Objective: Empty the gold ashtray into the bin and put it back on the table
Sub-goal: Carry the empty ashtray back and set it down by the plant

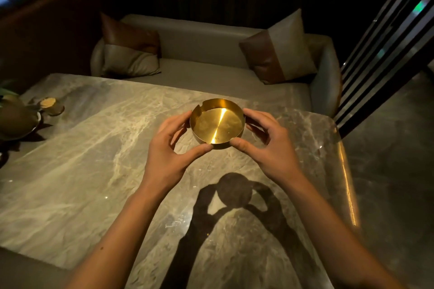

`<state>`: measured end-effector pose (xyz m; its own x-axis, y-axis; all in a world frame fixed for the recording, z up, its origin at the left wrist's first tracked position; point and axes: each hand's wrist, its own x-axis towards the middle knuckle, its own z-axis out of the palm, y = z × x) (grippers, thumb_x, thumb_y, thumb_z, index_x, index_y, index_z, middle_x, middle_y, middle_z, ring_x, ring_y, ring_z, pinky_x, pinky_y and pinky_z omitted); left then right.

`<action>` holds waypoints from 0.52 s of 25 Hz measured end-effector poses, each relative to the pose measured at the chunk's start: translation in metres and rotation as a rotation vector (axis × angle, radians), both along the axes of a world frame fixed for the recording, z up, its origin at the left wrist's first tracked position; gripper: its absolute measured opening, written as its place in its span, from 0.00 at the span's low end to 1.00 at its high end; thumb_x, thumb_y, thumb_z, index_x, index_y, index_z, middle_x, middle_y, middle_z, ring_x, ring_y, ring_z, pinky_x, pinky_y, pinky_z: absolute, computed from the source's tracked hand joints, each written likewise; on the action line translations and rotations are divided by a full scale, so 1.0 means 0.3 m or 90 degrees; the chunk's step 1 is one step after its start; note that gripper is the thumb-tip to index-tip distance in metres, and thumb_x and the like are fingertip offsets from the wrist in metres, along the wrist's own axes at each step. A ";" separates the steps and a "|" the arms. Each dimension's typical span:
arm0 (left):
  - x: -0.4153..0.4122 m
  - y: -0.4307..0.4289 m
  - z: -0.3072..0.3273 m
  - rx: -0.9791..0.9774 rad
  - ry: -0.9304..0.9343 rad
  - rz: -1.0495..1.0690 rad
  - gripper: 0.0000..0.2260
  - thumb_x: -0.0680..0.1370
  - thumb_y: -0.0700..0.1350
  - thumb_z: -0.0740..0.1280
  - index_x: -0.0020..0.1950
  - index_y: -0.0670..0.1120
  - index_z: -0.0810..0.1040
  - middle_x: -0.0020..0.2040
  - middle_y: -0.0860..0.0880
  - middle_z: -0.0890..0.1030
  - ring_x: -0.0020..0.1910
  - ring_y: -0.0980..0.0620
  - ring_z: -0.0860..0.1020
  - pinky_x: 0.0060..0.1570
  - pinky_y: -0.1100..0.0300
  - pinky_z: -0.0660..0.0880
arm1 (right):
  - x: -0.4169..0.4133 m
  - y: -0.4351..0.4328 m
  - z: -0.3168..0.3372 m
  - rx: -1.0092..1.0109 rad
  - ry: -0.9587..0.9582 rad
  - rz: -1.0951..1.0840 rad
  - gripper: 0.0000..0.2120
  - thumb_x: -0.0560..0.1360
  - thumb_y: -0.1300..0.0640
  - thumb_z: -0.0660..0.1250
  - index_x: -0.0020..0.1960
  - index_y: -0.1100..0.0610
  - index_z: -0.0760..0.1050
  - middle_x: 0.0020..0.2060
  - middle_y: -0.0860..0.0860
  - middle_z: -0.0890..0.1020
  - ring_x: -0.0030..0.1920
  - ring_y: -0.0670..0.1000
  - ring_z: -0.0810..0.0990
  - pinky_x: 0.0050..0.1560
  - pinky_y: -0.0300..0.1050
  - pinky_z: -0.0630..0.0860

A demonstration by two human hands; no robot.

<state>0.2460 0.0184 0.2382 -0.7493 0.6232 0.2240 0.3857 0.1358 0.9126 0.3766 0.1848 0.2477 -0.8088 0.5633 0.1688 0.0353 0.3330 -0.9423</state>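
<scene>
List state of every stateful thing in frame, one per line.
gold ashtray: upright, looks empty, held above the table, its shadow apart below
left hand: gripping the ashtray's left side
right hand: gripping the ashtray's right side
marble table: bare under the ashtray
left cushion: slumped against the sofa back
right cushion: propped up on one corner

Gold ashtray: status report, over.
Both hands, left hand and right hand, grip gold ashtray. Held above marble table, looks empty. Nothing beneath it.
</scene>
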 end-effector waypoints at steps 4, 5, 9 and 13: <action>-0.020 0.000 -0.013 -0.015 -0.005 -0.016 0.36 0.64 0.52 0.77 0.71 0.49 0.72 0.65 0.53 0.76 0.65 0.64 0.74 0.66 0.69 0.69 | -0.009 0.001 -0.044 -0.030 0.000 -0.003 0.30 0.67 0.56 0.77 0.67 0.48 0.72 0.62 0.43 0.76 0.64 0.40 0.75 0.64 0.33 0.72; -0.036 -0.007 -0.017 -0.014 -0.007 -0.019 0.36 0.64 0.52 0.77 0.71 0.49 0.73 0.64 0.53 0.76 0.65 0.63 0.74 0.66 0.69 0.69 | -0.024 -0.008 -0.049 -0.030 -0.001 -0.007 0.30 0.67 0.56 0.77 0.66 0.47 0.72 0.61 0.43 0.76 0.63 0.40 0.75 0.63 0.32 0.72; -0.153 -0.060 -0.037 -0.011 -0.012 -0.023 0.35 0.64 0.53 0.77 0.70 0.51 0.73 0.63 0.56 0.76 0.64 0.65 0.74 0.64 0.71 0.70 | -0.137 -0.079 -0.056 -0.016 -0.007 -0.026 0.28 0.68 0.57 0.77 0.65 0.44 0.72 0.61 0.44 0.77 0.63 0.41 0.75 0.63 0.33 0.72; -0.351 -0.182 -0.059 0.001 -0.004 -0.056 0.35 0.64 0.54 0.76 0.70 0.52 0.73 0.63 0.54 0.76 0.64 0.62 0.74 0.64 0.70 0.70 | -0.310 -0.214 -0.046 0.009 -0.030 -0.048 0.29 0.68 0.57 0.77 0.66 0.45 0.72 0.61 0.42 0.76 0.64 0.42 0.75 0.64 0.35 0.73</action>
